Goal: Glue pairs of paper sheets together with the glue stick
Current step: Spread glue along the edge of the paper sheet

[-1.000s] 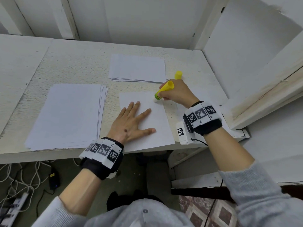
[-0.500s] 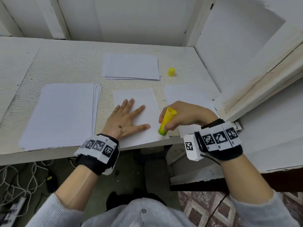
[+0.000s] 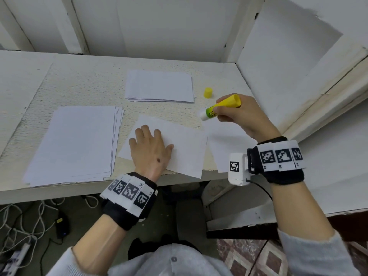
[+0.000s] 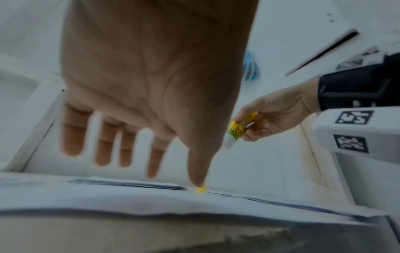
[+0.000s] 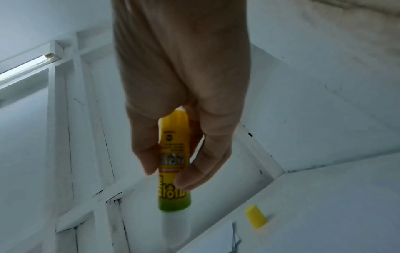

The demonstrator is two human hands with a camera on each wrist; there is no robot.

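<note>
My left hand (image 3: 151, 150) lies flat, fingers straight, on a single white sheet (image 3: 185, 148) that sits turned at an angle near the desk's front edge. In my right hand (image 3: 237, 114) is the uncapped yellow-green glue stick (image 3: 219, 108), held in the air above the desk, white tip pointing left. The wrist views show the glue stick (image 5: 174, 164) between thumb and fingers, and the glue stick (image 4: 237, 130) beyond my left thumb. A second loose sheet (image 3: 225, 140) lies under my right hand. The yellow cap (image 3: 208, 92) stands on the desk.
A thick paper stack (image 3: 75, 140) lies at the left of the white desk (image 3: 83, 82); a smaller stack (image 3: 159, 85) lies at the back. White walls close the back and right. Cables and a power strip (image 3: 16, 255) lie on the floor below.
My right hand lifted the glue stick off the sheet's near right edge and moved it up and back. The sheet under my left hand has turned to an angle.
</note>
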